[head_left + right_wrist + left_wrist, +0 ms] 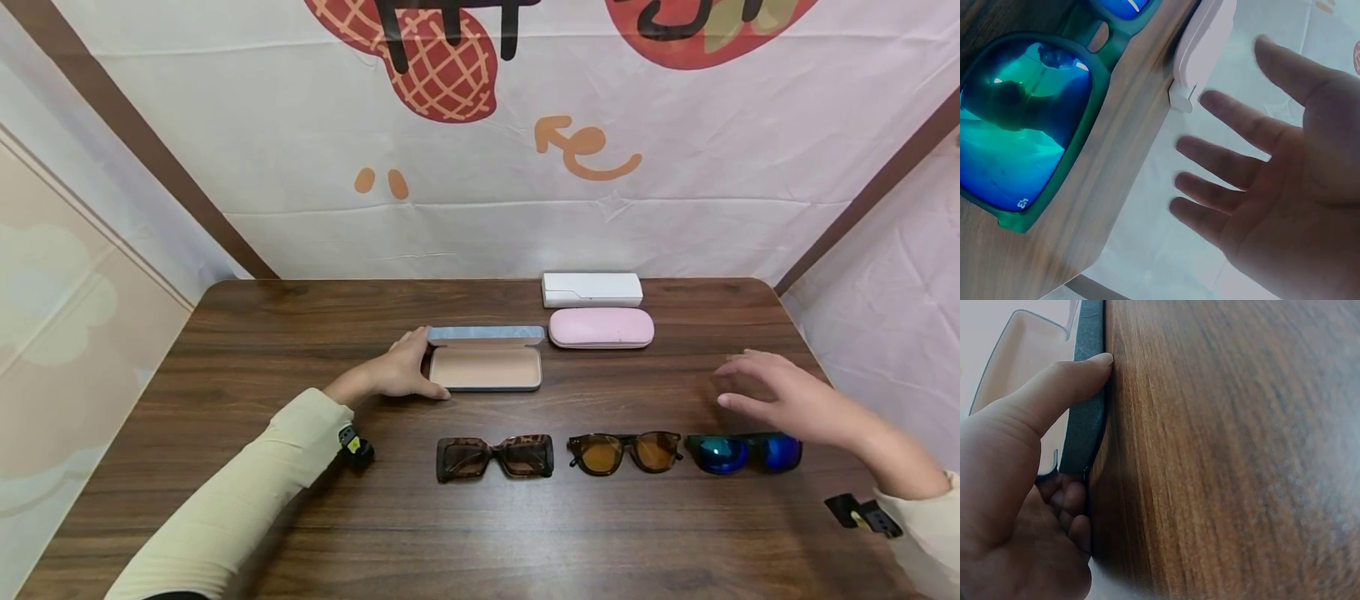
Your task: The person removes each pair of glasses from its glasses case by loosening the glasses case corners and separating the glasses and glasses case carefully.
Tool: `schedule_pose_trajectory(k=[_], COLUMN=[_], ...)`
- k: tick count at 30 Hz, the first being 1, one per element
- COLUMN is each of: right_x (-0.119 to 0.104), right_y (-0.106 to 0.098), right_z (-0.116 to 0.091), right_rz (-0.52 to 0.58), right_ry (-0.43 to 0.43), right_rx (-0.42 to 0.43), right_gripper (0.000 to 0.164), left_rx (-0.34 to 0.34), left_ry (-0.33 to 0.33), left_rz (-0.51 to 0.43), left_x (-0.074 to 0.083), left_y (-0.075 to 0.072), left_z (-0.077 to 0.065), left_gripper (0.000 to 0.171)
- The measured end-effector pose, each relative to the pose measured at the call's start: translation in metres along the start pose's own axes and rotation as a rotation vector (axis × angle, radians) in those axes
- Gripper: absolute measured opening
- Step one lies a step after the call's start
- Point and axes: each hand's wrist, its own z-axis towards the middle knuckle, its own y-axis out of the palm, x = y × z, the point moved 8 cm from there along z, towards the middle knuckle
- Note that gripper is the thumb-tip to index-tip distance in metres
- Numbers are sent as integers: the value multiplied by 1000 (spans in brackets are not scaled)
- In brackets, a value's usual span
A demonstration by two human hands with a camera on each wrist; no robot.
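Observation:
My left hand (401, 367) grips the left end of an open blue glasses case (486, 368), which has a beige lining. In the left wrist view, its thumb lies along the case's front side (1088, 415) and the other fingers curl at the end. Over the right of the table, my right hand (795, 396) is spread and holds nothing. Nearest to it lie sunglasses with blue-green mirrored lenses (723, 454) and a green frame (1082, 147). Left of those are amber-lensed sunglasses (602, 457) and rectangular tortoiseshell sunglasses (528, 457), side by side.
Behind and to the right of the open case, a closed pink glasses case (600, 327) lies before a closed white case (592, 290). A printed cloth (480, 233) hangs at the back edge of the brown wooden table (600, 533).

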Motion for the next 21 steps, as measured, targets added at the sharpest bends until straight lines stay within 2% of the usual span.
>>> schedule_pose_trajectory(k=[4, 7, 21], right_x=[1, 3, -3], right_y=[2, 5, 10], right_z=[0, 0, 8], right_rz=[48, 36, 30], right_ry=[28, 54, 90], right_rx=[14, 4, -48], right_gripper=[67, 82, 81], left_rx=[2, 4, 12], left_ry=[12, 19, 27], left_rz=[0, 0, -1], left_x=[1, 2, 3], left_y=[0, 0, -1], left_z=[0, 1, 1], left_gripper=[120, 119, 117])
